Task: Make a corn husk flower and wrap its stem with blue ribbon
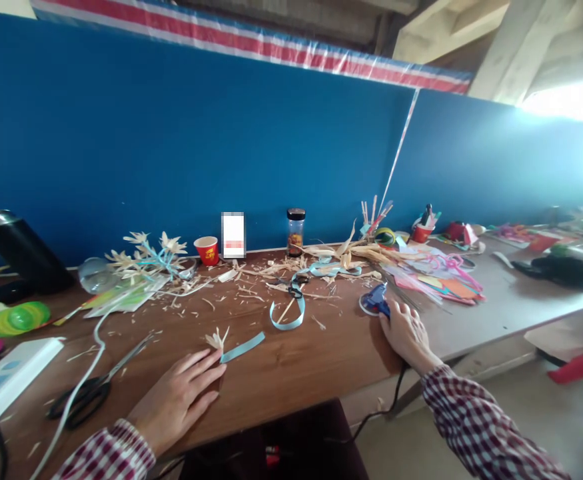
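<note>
My left hand (184,397) lies flat on the brown table, fingers stretched out. Its fingertips touch or nearly touch a small pale husk flower (216,339) and a short light-blue ribbon strip (244,347). At the right, my right hand (407,331) is wrapped round the handle of a blue glue gun (375,299), whose nose is over a round whitish item. A black cord (396,397) hangs below that hand. Between the hands lies a curled blue ribbon (288,326) beside small dark-handled scissors (296,288).
Large scissors (91,393) and a white cable (98,333) lie left of my left hand. Blue-stemmed husk flowers (156,253), a red paper cup (206,251) and a dark-lidded jar (296,233) stand behind. Husk scraps (251,273) and coloured sheets (441,280) cover the back.
</note>
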Tool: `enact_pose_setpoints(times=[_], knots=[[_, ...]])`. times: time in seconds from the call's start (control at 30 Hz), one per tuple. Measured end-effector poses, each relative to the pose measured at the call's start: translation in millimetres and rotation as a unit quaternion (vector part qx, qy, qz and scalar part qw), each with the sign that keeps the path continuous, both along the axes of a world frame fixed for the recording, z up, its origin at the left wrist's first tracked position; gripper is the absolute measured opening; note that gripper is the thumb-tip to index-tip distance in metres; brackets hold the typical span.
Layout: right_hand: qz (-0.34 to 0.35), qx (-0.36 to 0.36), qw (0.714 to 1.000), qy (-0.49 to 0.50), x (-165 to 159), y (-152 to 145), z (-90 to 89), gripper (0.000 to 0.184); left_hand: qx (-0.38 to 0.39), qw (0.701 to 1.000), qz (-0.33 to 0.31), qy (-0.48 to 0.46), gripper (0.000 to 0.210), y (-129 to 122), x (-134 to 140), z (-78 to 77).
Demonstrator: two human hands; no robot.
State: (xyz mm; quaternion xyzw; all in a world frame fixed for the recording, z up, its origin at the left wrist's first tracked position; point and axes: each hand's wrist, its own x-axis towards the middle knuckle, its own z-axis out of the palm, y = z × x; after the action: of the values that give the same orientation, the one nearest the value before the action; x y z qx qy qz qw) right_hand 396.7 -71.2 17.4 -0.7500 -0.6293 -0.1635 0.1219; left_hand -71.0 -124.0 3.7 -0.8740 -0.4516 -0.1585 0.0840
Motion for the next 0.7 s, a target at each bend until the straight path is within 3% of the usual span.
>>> enact_pose_setpoints(times=[0.2, 0.3, 0.37, 0.43, 0.5, 0.6, 0.7], knots=[[0.000, 0.021, 1.000, -0.005, 7.1, -7.1, 6.9, 0.041, -0.011, 0.999, -0.022, 0.026, 0.037, 3.3, -5.3, -0.6], [0.011, 0.060, 0.998, -0.012, 7.4, -15.4, 23.5, 0.040, -0.024, 0.999, -0.031, 0.030, 0.035, 2.4, -5.2, 4.1], [0.058, 0.106, 0.993, -0.009, -2.4, -21.2, 38.0, 0.036, -0.042, 0.998, -0.042, 0.034, 0.035, 0.4, -3.1, 9.2], [0.092, 0.148, 0.985, 0.019, -24.2, -26.5, 51.2, 0.034, -0.055, 0.997, -0.040, 0.028, 0.035, -1.5, -0.5, 14.1], [0.164, 0.140, 0.973, 0.078, -58.0, -30.8, 60.2, 0.030, -0.065, 0.997, -0.039, 0.022, 0.035, -3.1, 1.5, 17.5], [0.352, 0.013, 0.922, 0.158, -123.5, -33.0, 63.6, 0.021, -0.071, 0.997, -0.040, 0.006, 0.036, -4.6, 2.6, 19.5], [0.464, -0.067, 0.868, 0.167, -188.9, -26.6, 58.9, 0.022, -0.076, 0.996, -0.042, -0.003, 0.035, -4.9, 2.5, 19.4]])
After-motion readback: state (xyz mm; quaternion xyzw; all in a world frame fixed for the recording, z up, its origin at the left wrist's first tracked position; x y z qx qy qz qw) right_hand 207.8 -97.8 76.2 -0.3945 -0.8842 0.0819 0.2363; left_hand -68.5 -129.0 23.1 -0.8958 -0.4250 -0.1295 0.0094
